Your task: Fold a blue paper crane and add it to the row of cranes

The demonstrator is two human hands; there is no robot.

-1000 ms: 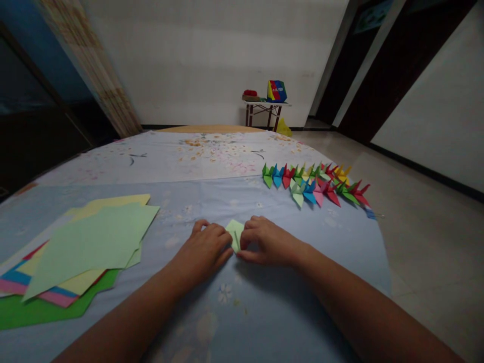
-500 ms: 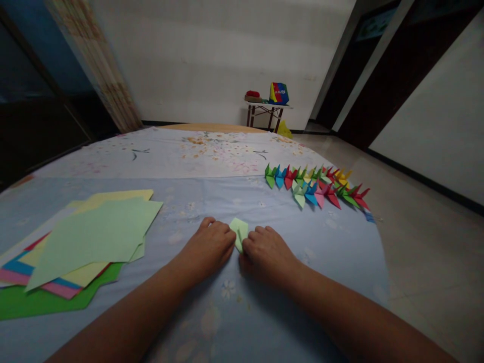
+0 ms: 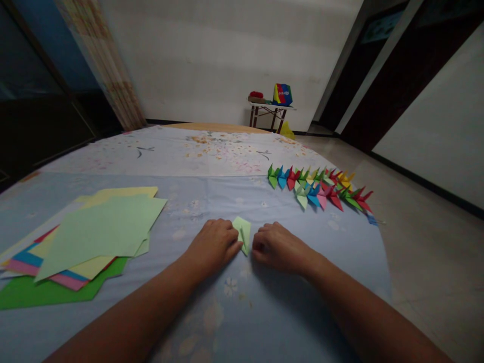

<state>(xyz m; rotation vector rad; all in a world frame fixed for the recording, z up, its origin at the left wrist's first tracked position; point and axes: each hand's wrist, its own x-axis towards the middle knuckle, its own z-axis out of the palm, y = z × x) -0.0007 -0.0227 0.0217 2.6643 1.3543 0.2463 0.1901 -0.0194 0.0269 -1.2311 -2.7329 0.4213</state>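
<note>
A small piece of pale green folded paper [image 3: 244, 233] lies on the blue part of the tablecloth in front of me, its point towards me. Its left edge is under the fingers and thumb of my left hand [image 3: 216, 241], which grip it. My right hand [image 3: 280, 248] rests just to the right of the paper, a small gap between them. Its fingers are curled into a loose fist, and nothing shows in them. A crease runs down the middle of the paper.
A stack of coloured paper sheets [image 3: 102, 227] lies on the left, pale green on top. Rows of folded paper cranes [image 3: 313, 194] stand to the right, near the edge of the round table. Against the far wall is a small table [image 3: 270, 107] with a colourful box [image 3: 283, 95].
My right hand has let go of the folded paper and moved a little to the right. My left hand stays on the paper. The whole view has shifted slightly.
</note>
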